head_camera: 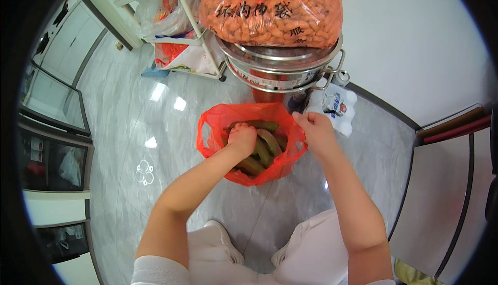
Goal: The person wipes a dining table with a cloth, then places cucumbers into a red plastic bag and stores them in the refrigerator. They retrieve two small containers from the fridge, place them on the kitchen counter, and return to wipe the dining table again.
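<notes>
A red plastic bag (249,180) sits open-mouthed on the grey floor, with several long green-brown vegetables (266,149) inside, perhaps cucumbers or gourds. My left hand (243,137) reaches into the bag's mouth and rests on the vegetables; its fingers are curled, and whether they grip one is hidden. With my right hand (316,129) I pinch the bag's right rim near its handle. The left handle loop stands free.
Beyond the bag stand lidded steel pots (280,75) topped by an orange-tinted bag of peanuts (272,16). A shrink-wrapped pack (342,108) lies to their right. A wheeled shelf rack (190,9) stands back left, cabinets (54,152) far left.
</notes>
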The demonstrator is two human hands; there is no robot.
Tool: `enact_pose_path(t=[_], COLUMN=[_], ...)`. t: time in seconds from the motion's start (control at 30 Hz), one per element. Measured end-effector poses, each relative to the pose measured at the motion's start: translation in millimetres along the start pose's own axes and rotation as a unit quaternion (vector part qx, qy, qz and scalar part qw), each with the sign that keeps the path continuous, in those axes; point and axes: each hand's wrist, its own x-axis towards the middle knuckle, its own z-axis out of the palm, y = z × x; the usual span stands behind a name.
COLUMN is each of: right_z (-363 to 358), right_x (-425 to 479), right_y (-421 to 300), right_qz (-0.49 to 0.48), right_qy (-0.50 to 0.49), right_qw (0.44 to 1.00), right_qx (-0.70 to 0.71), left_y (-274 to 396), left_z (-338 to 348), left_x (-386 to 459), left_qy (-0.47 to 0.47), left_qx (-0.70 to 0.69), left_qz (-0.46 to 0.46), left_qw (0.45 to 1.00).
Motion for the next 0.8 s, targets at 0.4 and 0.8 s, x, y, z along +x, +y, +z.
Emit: enact_pose_path(t=[0.4, 0.8], right_z=[-14.6, -6.1], right_x=[-9.7, 6.2], right_y=[-0.2, 17.6], right_qz=[0.030, -0.013], right_qy=[-0.023, -0.057], right_qw=[0.999, 0.997], right_qx=[0.035, 0.052], left_y=[-54.7, -76.1], left_z=[119.5, 107.3], left_x=[99.4, 112.8], left_qy=[-0.046, -0.112], left_qx=[-0.069, -0.107], left_qz=[-0.197, -0.183], left_qw=[0.977, 0.971])
